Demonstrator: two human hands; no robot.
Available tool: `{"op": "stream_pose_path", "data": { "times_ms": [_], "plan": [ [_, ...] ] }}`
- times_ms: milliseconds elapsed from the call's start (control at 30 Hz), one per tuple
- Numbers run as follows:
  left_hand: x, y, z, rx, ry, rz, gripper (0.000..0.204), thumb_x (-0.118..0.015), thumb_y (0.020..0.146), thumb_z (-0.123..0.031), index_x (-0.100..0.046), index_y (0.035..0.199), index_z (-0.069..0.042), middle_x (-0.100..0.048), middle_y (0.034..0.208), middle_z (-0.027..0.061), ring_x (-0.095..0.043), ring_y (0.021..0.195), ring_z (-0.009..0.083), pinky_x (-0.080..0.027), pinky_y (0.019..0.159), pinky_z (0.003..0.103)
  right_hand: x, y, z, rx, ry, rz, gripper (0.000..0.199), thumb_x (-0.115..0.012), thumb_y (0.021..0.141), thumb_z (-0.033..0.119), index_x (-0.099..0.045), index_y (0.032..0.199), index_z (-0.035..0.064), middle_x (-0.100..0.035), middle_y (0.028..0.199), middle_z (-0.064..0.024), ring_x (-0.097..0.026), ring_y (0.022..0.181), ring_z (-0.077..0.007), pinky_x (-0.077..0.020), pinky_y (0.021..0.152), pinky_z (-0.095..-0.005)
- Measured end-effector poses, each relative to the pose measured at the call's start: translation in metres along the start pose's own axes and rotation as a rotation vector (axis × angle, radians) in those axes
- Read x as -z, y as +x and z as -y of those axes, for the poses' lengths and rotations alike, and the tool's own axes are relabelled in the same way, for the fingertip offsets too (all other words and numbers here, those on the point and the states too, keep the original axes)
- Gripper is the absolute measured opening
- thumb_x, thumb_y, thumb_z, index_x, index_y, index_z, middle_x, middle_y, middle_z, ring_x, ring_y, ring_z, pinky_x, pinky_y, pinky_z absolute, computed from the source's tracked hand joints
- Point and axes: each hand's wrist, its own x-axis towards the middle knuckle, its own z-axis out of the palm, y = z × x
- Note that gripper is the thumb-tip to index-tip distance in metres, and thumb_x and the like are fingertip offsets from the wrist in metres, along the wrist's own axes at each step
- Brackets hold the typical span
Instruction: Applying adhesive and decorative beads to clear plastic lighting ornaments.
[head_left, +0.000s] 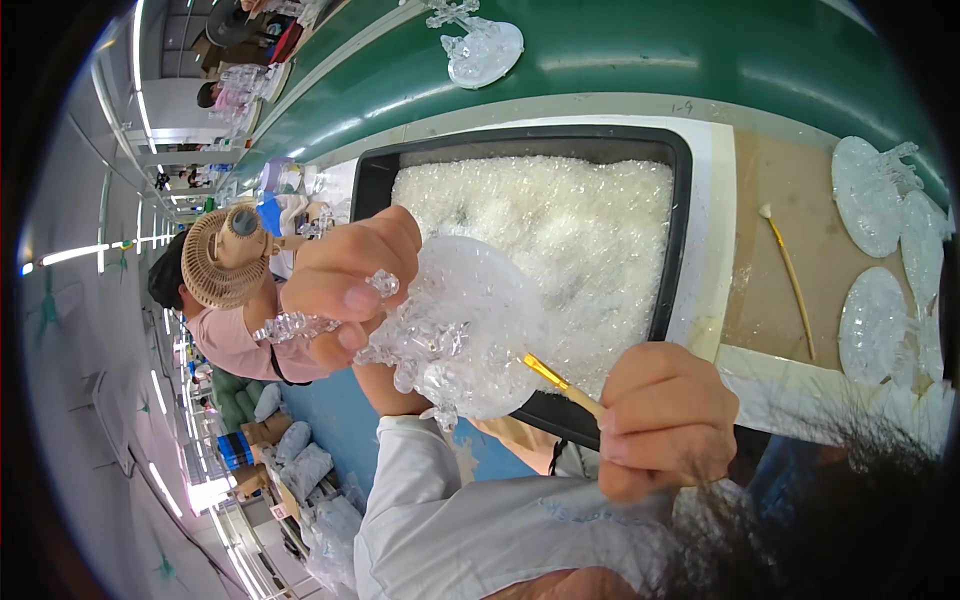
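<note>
My left hand (345,285) grips a clear plastic ornament (460,330), a round disc with crystal-like pieces stuck on it, held up above the near edge of a black tray (680,200). My right hand (665,415) pinches a thin brush (560,380) with a gold ferrule, its tip touching the underside of the ornament. The tray is filled with small clear plastic pieces (570,230). White sleeves cover both forearms.
Finished clear discs (875,200) lie at the right on brown card, beside a spare brush (790,275). Another clear ornament (480,50) rests on the green conveyor belt (700,50). A person in pink sits at the left behind a small beige fan (225,255).
</note>
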Motion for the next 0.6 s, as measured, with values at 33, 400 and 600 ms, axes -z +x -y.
{"op": "stream_pose_path", "data": {
  "times_ms": [33, 400, 600],
  "plan": [
    [0.001, -0.001, -0.002, 0.014, -0.008, -0.002, 0.036, -0.053, 0.088, -0.018, -0.054, 0.120, -0.002, -0.056, 0.082, 0.0134, -0.048, 0.057, 0.0204, -0.035, 0.053, 0.038, 0.000, 0.000, -0.001, 0.010, -0.014, 0.013, 0.009, -0.067, 0.066, 0.000, -0.060, 0.073, 0.0009, -0.061, 0.072, -0.0113, -0.054, 0.047, -0.0208, -0.0423, 0.039, -0.0289],
    [-0.017, 0.089, 0.011, 0.516, 0.299, -0.321, 0.044, -0.062, 0.088, -0.021, -0.057, 0.128, -0.004, -0.059, 0.101, 0.0045, -0.055, 0.085, 0.0131, -0.045, 0.077, 0.028, 0.097, 0.186, 0.092, -0.048, -0.590, -0.075, 0.019, -0.051, 0.092, 0.015, -0.056, 0.086, -0.0020, -0.052, 0.078, -0.0096, -0.051, 0.069, -0.0190, -0.0441, 0.063, -0.0323],
    [-0.021, 0.196, 0.130, 0.391, 0.594, -0.300, 0.042, -0.057, 0.088, -0.006, -0.053, 0.129, -0.009, -0.063, 0.092, 0.0125, -0.059, 0.079, 0.0221, -0.048, 0.076, 0.033, 0.263, 0.369, 0.110, -0.204, -1.789, 0.149, 0.031, -0.046, 0.091, 0.020, -0.070, 0.096, -0.0006, -0.071, 0.088, -0.0177, -0.067, 0.082, -0.0275, -0.0511, 0.076, -0.0356]
  ]
}}
